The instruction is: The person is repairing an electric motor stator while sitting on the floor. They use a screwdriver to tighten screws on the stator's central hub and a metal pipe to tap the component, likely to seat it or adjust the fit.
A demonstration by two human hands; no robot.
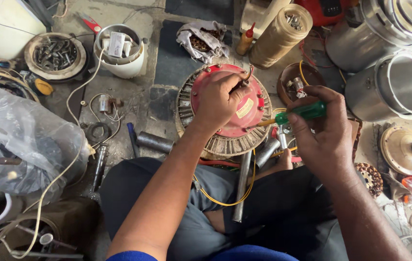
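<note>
A round fan motor (225,140) with a red centre cover and a finned metal rim lies on the floor in front of my crossed legs. My left hand (220,99) rests on top of the red cover, fingers curled around its centre shaft. My right hand (324,130) grips a screwdriver with a green handle (306,112); its yellow shank points left and touches the cover's right edge. A yellow wire (225,200) loops from the motor across my lap.
Steel pots (394,87) stand at the right, another motor part (402,150) below them. A white bowl with small parts (119,50), a dish of bolts (56,55), a plastic bag (22,140), a tan cylinder (281,36), metal tubes (242,186) and loose wires surround me.
</note>
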